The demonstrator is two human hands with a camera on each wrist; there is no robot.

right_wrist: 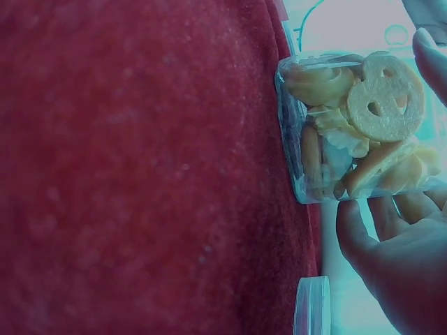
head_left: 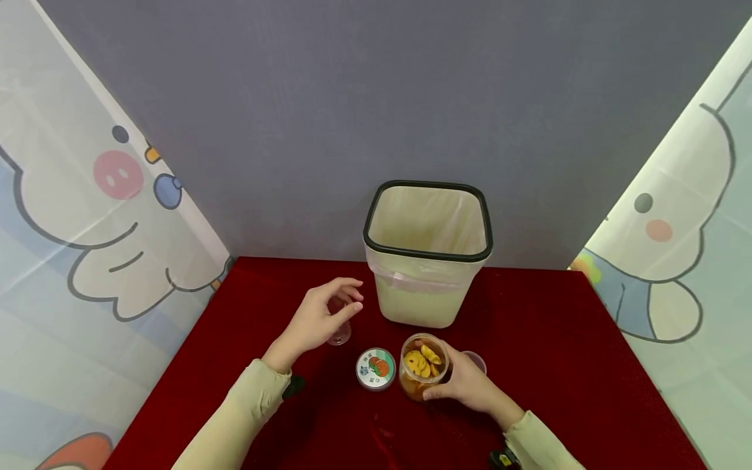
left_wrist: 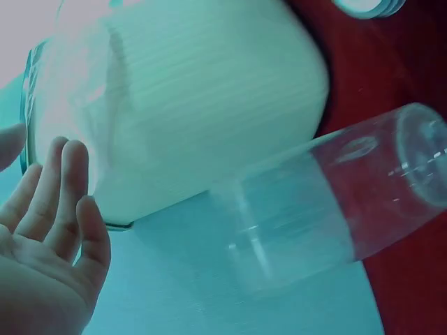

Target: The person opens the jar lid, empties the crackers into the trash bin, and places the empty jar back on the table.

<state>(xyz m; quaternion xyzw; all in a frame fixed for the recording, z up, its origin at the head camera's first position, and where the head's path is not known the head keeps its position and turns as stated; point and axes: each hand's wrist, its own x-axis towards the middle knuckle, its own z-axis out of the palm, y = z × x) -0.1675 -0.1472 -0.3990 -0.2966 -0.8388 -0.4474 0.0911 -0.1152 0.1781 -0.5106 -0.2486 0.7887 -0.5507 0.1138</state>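
The right hand (head_left: 470, 385) curled round a clear jar (head_left: 422, 365) of yellow and orange snacks (head_left: 424, 360), thumb on the near side and fingers behind it. The jar stood open-topped on the red cloth (head_left: 576, 365). In the right wrist view the thumb (right_wrist: 356, 230) pressed against the jar (right_wrist: 349, 129), and the ring-shaped pieces (right_wrist: 384, 98) showed through its wall. Just behind the hand lay a small clear lid (head_left: 474, 360), seen edge-on in the right wrist view (right_wrist: 311, 306).

Left of that hand, just beside the jar, lay a round lid (head_left: 376, 369) with a printed label, flat on the cloth.

The left hand (head_left: 320, 316) hung over a clear glass (head_left: 339, 326), fingers loosely bent and spread, gripping nothing; whether the fingertips touched the rim could not be told. In the left wrist view the fingers (left_wrist: 66, 188) were relaxed and apart from the glass (left_wrist: 335, 202), which stood on the cloth.

Beyond both hands stood a white bin (head_left: 427, 254) with a dark rim and a bag liner, near the glass and the jar.
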